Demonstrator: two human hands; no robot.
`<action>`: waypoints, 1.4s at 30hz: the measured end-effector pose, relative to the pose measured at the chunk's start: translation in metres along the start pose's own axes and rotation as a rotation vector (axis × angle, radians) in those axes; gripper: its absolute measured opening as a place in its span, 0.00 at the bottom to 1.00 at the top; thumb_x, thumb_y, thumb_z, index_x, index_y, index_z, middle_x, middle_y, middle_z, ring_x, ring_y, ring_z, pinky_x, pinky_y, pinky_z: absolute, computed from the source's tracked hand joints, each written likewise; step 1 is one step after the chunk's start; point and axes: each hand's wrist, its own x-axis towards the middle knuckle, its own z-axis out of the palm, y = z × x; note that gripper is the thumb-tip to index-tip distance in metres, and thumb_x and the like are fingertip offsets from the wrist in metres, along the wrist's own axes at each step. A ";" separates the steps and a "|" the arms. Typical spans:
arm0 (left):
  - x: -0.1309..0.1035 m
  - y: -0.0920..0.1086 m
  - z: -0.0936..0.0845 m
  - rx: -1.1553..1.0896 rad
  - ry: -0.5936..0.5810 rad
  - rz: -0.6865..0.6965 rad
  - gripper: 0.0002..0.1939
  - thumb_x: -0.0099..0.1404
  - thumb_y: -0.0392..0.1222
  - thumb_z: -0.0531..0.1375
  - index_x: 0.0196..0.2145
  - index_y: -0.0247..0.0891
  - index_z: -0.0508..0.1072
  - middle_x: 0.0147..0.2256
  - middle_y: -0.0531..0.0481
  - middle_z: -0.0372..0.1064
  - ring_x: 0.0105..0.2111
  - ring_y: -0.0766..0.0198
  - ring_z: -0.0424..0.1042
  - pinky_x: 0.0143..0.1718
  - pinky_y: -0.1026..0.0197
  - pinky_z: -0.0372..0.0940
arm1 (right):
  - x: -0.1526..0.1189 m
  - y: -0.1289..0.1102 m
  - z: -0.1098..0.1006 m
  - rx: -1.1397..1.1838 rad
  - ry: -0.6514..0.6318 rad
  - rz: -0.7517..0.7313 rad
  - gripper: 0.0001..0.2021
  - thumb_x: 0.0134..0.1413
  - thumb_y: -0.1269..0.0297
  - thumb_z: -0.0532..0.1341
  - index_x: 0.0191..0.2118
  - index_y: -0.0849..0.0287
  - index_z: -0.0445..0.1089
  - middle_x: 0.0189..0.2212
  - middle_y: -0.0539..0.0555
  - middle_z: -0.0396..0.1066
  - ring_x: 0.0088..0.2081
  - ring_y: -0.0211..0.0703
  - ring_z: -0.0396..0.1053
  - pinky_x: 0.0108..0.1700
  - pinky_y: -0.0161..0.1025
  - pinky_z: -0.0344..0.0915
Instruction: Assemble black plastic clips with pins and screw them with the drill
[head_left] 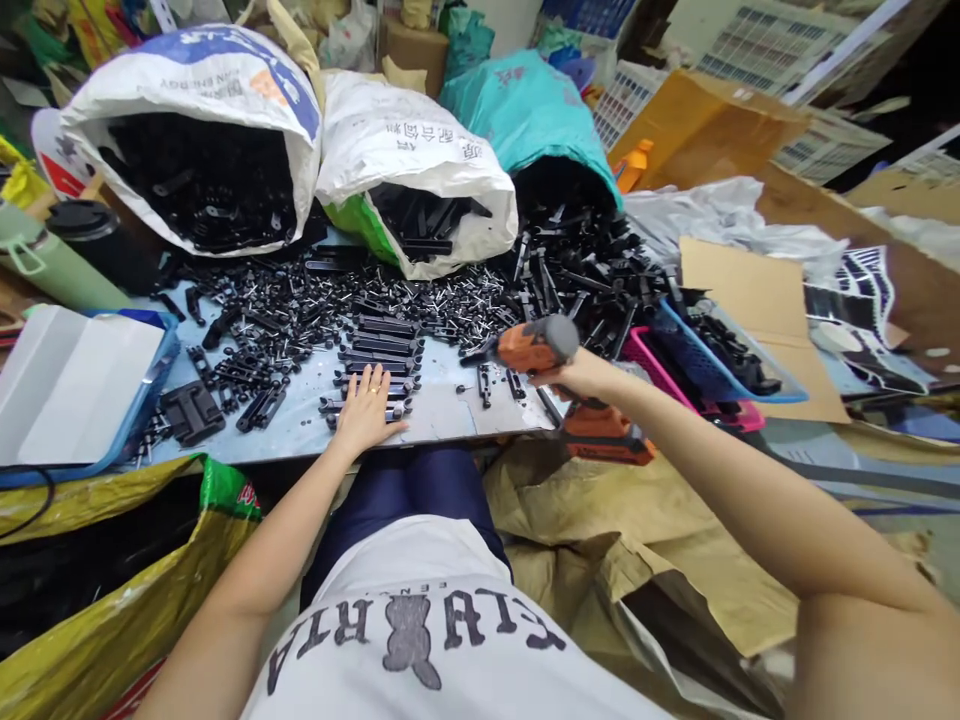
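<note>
My right hand (574,375) is wrapped round the grip of an orange and grey cordless drill (536,343). The drill points left over the table, its battery hanging just past the front edge. Flat on a row of black plastic bars (386,345) rests my left hand (366,405), its fingers stretched out and pressing on the nearest ones. The bars lie side by side in a stack running away from me. Below the drill's body sit a few small black pieces with metal parts (485,385). The drill's tip is blurred.
Loose screws and black parts (450,300) cover the back of the table. Behind them lie a white sack (202,80), a smaller white sack (412,130) and a teal sack (532,110). A blue basket (720,360) stands right, a covered blue bin (82,390) left.
</note>
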 end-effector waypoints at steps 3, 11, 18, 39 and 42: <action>0.000 0.000 0.002 0.019 0.014 0.003 0.50 0.56 0.68 0.50 0.64 0.28 0.46 0.65 0.36 0.37 0.65 0.47 0.33 0.63 0.45 0.33 | 0.017 0.051 -0.026 0.268 0.239 0.197 0.13 0.42 0.65 0.63 0.36 0.66 0.68 0.14 0.48 0.61 0.16 0.36 0.58 0.20 0.35 0.59; 0.000 0.006 -0.003 -0.018 0.063 0.052 0.48 0.56 0.67 0.52 0.62 0.26 0.50 0.63 0.33 0.42 0.64 0.44 0.38 0.62 0.42 0.37 | 0.071 0.100 -0.036 0.515 0.411 0.478 0.10 0.43 0.70 0.65 0.33 0.68 0.67 0.14 0.49 0.61 0.16 0.37 0.60 0.21 0.37 0.61; -0.045 -0.023 -0.017 -0.076 0.281 -0.216 0.22 0.65 0.52 0.49 0.45 0.32 0.71 0.47 0.34 0.66 0.51 0.46 0.64 0.51 0.47 0.59 | 0.066 0.103 -0.039 -0.092 0.571 0.467 0.26 0.36 0.50 0.69 0.36 0.68 0.70 0.30 0.64 0.70 0.35 0.54 0.69 0.37 0.48 0.63; -0.073 0.040 -0.029 -2.101 0.072 -1.131 0.24 0.57 0.48 0.63 0.46 0.32 0.64 0.44 0.34 0.67 0.41 0.55 0.73 0.43 0.55 0.68 | 0.202 -0.136 0.082 -0.405 -0.086 -0.695 0.31 0.39 0.62 0.68 0.53 0.60 0.64 0.42 0.55 0.72 0.40 0.43 0.70 0.43 0.35 0.64; -0.052 0.034 -0.033 -2.194 0.171 -1.314 0.21 0.59 0.49 0.61 0.44 0.31 0.67 0.47 0.32 0.66 0.45 0.53 0.71 0.45 0.55 0.66 | 0.204 -0.139 0.096 -0.206 -0.313 -0.563 0.49 0.29 0.52 0.71 0.61 0.62 0.55 0.52 0.62 0.65 0.49 0.49 0.66 0.49 0.38 0.62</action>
